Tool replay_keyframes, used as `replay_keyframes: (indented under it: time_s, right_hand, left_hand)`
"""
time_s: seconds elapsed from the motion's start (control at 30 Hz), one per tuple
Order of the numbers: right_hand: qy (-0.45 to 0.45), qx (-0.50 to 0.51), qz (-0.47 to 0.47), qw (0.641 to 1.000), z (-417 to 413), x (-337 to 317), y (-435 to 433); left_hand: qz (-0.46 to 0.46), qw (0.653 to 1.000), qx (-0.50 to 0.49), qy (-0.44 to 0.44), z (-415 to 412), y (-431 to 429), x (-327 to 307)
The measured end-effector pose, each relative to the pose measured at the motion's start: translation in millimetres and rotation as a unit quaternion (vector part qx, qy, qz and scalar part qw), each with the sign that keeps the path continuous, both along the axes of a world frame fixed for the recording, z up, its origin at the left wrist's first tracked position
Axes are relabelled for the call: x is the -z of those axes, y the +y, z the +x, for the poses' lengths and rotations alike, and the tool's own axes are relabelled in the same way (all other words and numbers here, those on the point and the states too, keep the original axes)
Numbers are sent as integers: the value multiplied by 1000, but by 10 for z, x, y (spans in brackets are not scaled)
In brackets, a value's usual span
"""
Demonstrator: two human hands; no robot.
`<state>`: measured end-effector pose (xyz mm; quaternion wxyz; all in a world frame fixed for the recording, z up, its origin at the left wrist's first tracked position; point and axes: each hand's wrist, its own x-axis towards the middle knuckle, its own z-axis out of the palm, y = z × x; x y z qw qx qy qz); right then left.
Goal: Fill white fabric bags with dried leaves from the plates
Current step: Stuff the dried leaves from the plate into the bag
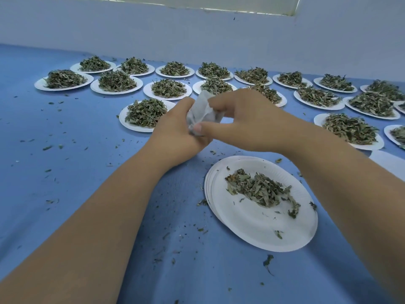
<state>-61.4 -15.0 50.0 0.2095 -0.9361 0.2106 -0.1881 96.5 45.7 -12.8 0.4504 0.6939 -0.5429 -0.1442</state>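
Covering the entire worktop: blue cloth (65,194), strewn with loose leaf crumbs. Ranged in rows across the far half: many white paper plates (39,85), each heaped with dried green leaves (63,79). Nearer, right of centre: stack of white plates (263,238), top one carrying only a thin pile of leaves (258,189), a few scraps scattered toward the rim. Held clear of the cloth, between far rows and stack: white fabric bag (203,108), crumpled, fill level not discernible. Cupped round the bag from the left: left hand (175,132), fingers curled against the fabric, tips hidden. Reaching in from the right, palm down: right hand (245,119), thumb (201,128) and forefinger pinching the bag's fabric, remaining fingers bent and close together. Both forearms (98,216) bare, extended forward over the cloth.
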Motion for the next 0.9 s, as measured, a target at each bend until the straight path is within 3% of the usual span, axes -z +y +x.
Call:
replay_keyframes:
  time_s: [0.13,0.27,0.43,0.5,0.53,0.67,0.77,0.9]
  right_hand:
    - [-37,12,20,999,-34,-113,-65]
    - [70,-25,9,997,-51,-159,-68]
    - [-59,56,-46,996,-121,-129,-99]
    - [-36,61,-80,994,-84,-56,-50]
    - [-19,46,-67,997,-63,-23,-9]
    - [-26,24,-17,999,-69,-21,8]
    - [-49,17,47,998,-131,-76,-19]
    - [48,-4,83,995,-93,-51,-9]
  left_hand:
    - [2,999,-21,46,64,11,21]
    - [-10,997,14,74,-2,-10,31]
    - [-12,999,-8,48,29,28,17]
    - [-16,995,14,94,17,31,-11]
    - [-19,993,32,112,10,21,-17]
    - [-3,998,46,42,16,30,0]
    - [-9,997,29,66,31,34,29]
    - [-9,997,74,17,-26,58,-22]
